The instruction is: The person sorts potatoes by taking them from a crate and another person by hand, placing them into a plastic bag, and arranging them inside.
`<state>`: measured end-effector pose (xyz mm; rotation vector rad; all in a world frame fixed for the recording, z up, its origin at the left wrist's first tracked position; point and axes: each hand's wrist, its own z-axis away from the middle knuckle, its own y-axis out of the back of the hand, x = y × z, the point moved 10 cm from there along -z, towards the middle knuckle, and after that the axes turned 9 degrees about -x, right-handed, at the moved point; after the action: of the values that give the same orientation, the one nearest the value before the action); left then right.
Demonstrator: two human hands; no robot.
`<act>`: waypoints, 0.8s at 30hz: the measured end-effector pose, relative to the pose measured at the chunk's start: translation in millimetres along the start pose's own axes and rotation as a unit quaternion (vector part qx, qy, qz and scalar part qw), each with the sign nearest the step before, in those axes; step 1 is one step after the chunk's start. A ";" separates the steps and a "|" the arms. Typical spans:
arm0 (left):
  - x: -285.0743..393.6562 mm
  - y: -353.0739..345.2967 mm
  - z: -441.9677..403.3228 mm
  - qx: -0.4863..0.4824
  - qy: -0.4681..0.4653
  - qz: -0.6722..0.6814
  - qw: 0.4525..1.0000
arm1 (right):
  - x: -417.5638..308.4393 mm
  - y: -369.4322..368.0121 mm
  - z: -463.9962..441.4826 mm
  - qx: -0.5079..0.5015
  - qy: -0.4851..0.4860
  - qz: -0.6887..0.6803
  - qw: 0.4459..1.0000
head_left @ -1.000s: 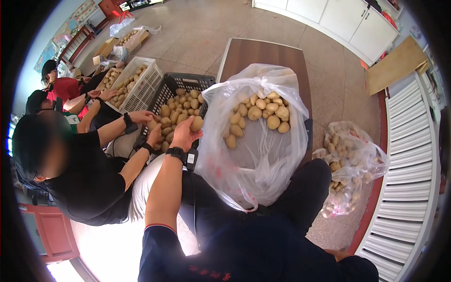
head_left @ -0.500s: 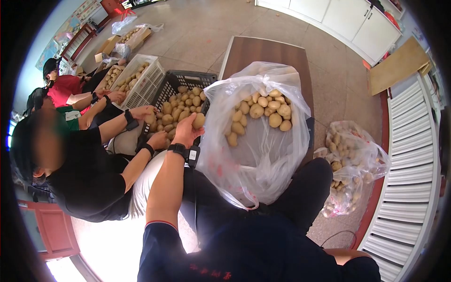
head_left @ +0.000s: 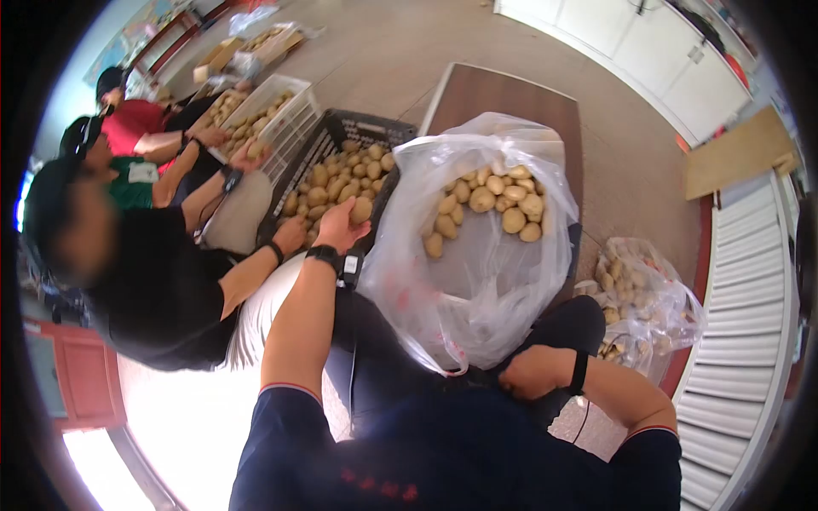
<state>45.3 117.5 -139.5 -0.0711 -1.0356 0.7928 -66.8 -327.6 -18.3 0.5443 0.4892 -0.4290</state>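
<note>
My left hand (head_left: 339,228) is closed around a potato (head_left: 361,209) above the near right side of the black crate (head_left: 375,124), which is full of potatoes. Just right of it stands a large clear plastic bag (head_left: 400,281), its mouth spread wide. Inside the bag, several potatoes (head_left: 482,199) lie along the far side, while the near part shows bare plastic. Low over my lap, my right hand (head_left: 538,372) has its fingers curled in, close to the bag's near edge. Whether anything sits in those fingers is hidden.
At my left a person in black (head_left: 162,281) reaches into the crate; two others sit beyond. A white crate (head_left: 294,94) of potatoes stands farther off. A brown table (head_left: 503,94) is behind the bag. Filled bags (head_left: 635,281) sit on the floor near a white radiator (head_left: 737,315).
My right hand has come into view over my lap. My left hand still holds the potato beside the bag. The neighbour's far hand has drawn back from the black crate toward the white one.
</note>
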 end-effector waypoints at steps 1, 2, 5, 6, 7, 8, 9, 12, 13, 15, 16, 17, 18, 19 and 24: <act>-0.5 4.9 -1.9 -0.028 -0.004 0.030 0.999 | -1.4 14.4 -2.3 -0.011 0.013 0.008 1.000; 2.3 9.2 -0.6 -0.019 -0.012 0.030 0.999 | -7.0 45.2 -0.9 0.043 0.037 -0.015 0.998; 30.9 20.7 17.3 0.031 -0.134 -0.230 0.963 | -5.8 99.8 -4.7 0.176 0.083 -0.052 0.979; 53.8 4.6 26.8 0.036 -0.216 -0.482 0.848 | 4.3 124.2 -1.1 0.270 0.080 -0.085 0.956; 57.5 -18.9 33.9 0.035 -0.268 -0.696 0.665 | -1.2 136.0 -5.1 0.266 0.102 -0.078 0.955; 43.9 20.1 17.9 0.077 -0.149 -0.351 0.921 | 10.3 153.3 -0.5 0.298 0.070 -0.150 0.940; 4.2 30.4 7.7 0.094 -0.015 0.069 0.993 | 27.7 165.4 5.8 0.331 0.030 -0.220 0.917; 41.4 40.1 12.0 0.068 -0.169 -0.229 0.956 | 87.7 172.2 -0.6 0.425 -0.010 -0.317 0.848; 52.0 21.9 20.0 0.032 -0.214 -0.400 0.891 | 110.0 166.0 -11.8 0.427 -0.015 -0.317 0.847; 66.4 -14.7 48.8 0.044 -0.341 -0.688 0.639 | 173.9 151.5 -18.9 0.523 -0.099 -0.317 0.785; 63.5 -4.3 41.4 0.059 -0.283 -0.704 0.649 | 197.0 144.7 -30.6 0.525 -0.109 -0.322 0.780; 59.7 5.4 32.4 0.071 -0.225 -0.718 0.655 | 210.6 151.4 -24.6 0.590 -0.131 -0.218 0.766; 59.2 10.8 30.4 0.071 -0.231 -0.717 0.654 | 215.0 154.8 -7.8 0.643 -0.157 -0.113 0.741; 58.1 14.2 26.8 0.067 -0.239 -0.716 0.652 | 215.7 162.1 5.1 0.639 -0.179 -0.100 0.741; 51.0 12.4 19.4 0.042 -0.188 -0.744 0.640 | 233.6 184.1 49.2 0.669 -0.282 -0.103 0.680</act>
<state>36.5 152.2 -96.4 0.9825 -1.0424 -0.7336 229.0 -273.0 -37.9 1.7174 -0.5053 -1.1384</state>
